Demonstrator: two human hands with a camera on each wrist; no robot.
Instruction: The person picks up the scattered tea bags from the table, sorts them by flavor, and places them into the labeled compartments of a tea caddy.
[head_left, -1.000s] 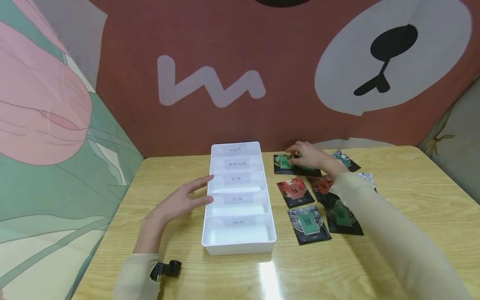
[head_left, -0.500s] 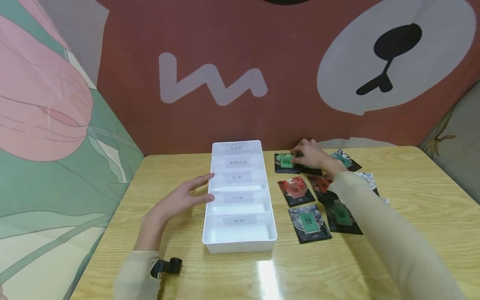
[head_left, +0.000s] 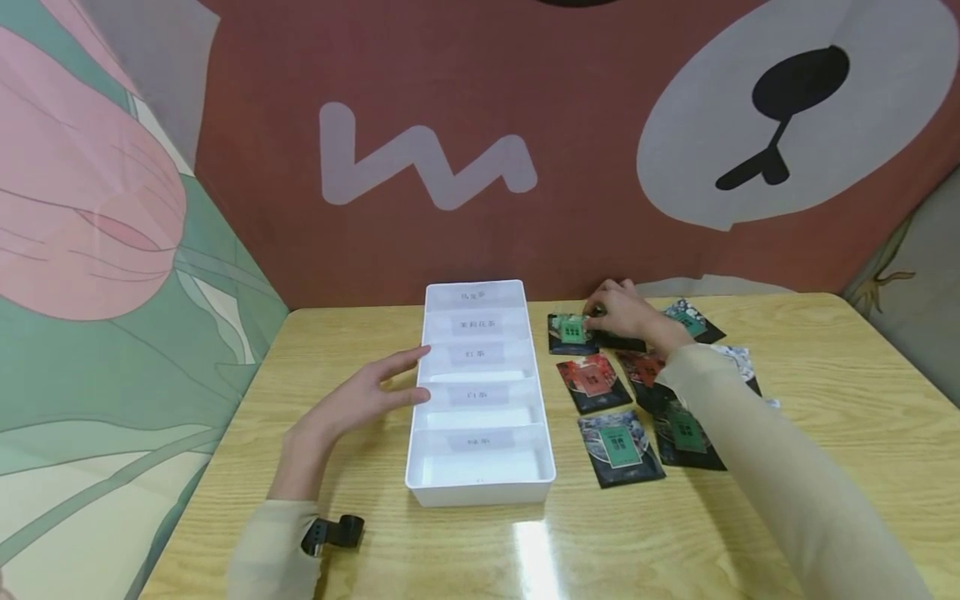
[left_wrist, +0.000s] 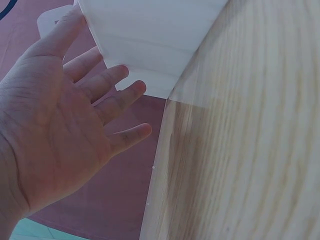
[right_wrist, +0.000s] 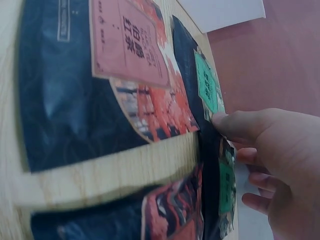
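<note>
In the head view my left hand (head_left: 367, 396) has its thumb and fingers extended at the left side of a white compartment box (head_left: 480, 497). The left wrist view shows that hand (left_wrist: 65, 120) spread, the upper digits touching the box wall (left_wrist: 145, 45). My right hand (head_left: 624, 312) is at the back of the table, its thumb and fingers pinching the right edge of a black tea packet with a green label (head_left: 572, 332). In the right wrist view the thumb lies on that packet (right_wrist: 206, 82); the other fingers are curled, partly hidden behind it.
Beside it is another green-labelled packet (right_wrist: 227, 187). A red packet (head_left: 592, 383) and a blue-grey packet (head_left: 621, 448) lie right of the box. Several more packets, including one with a green label (head_left: 686, 433), lie partly under the right forearm. A printed cloth wall (head_left: 450, 250) stands behind the table.
The pinched green-labelled packet has shifted slightly toward the front edge of the table, and the right fingers have closed on its edge. The left hand and the box stay in place.
</note>
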